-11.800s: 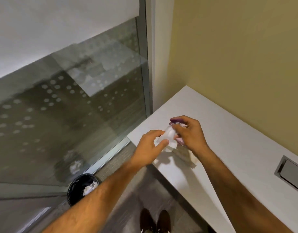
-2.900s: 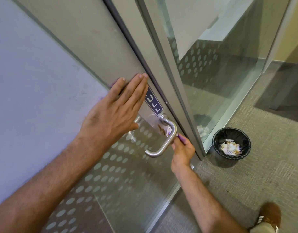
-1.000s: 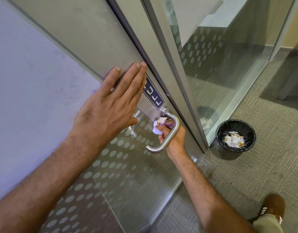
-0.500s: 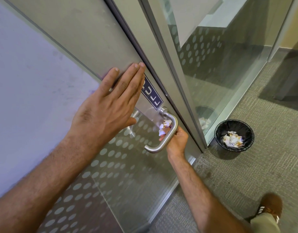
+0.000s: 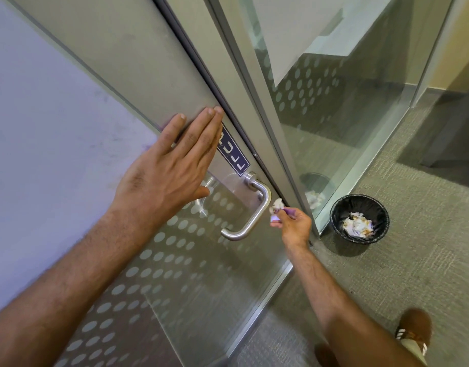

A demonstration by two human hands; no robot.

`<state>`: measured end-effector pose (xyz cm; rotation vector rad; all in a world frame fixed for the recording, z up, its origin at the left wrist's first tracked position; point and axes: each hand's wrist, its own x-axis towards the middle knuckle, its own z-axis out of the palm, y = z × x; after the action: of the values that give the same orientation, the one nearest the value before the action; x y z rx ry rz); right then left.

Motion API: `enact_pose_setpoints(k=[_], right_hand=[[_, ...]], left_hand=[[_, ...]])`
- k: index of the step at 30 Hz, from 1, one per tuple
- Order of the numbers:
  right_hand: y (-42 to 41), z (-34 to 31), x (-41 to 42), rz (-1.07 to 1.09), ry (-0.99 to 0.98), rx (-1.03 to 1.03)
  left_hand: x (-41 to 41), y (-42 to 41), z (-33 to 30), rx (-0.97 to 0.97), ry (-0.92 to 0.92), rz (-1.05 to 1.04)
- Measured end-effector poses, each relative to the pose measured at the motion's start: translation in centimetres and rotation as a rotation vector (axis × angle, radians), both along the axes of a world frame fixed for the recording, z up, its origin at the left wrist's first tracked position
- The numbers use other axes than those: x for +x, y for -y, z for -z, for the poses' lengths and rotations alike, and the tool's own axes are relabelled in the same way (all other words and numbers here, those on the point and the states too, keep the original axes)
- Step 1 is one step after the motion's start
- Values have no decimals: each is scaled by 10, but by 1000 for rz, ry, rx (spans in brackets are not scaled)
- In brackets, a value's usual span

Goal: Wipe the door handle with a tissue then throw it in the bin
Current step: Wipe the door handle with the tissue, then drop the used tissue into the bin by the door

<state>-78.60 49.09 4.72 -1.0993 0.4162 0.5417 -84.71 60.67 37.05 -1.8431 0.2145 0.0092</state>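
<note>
left hand [image 5: 167, 170] flat on door [image 5: 127, 62], fingers pressed together, thumb out, just above blue sign [image 5: 233, 152]. right hand [image 5: 294, 223] pinching crumpled tissue [image 5: 277, 205] at fingertips. tissue just right of silver door handle [image 5: 250, 210], very close, cannot tell if touching. black bin [image 5: 359, 218] on grey carpet [image 5: 426, 234] beside glass wall [image 5: 334, 115], to right of hand, crumpled paper inside. brown shoe [image 5: 413, 329] at bottom right.

My crumpled white tissue [image 5: 277, 204] sits just beside the curved steel handle [image 5: 257, 207] (black bin [image 5: 359, 219], paper-filled, stands on the carpet nearby).
</note>
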Motion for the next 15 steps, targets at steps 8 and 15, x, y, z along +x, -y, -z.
enact_pose_setpoints(k=[8,15], right_hand=[[111,-62,47,-194,370,-210],[141,-122,79,-460,667,-355]], left_hand=[[-4,14,0,-337,70,-39],[-9,63,76,-1082,125,-324]])
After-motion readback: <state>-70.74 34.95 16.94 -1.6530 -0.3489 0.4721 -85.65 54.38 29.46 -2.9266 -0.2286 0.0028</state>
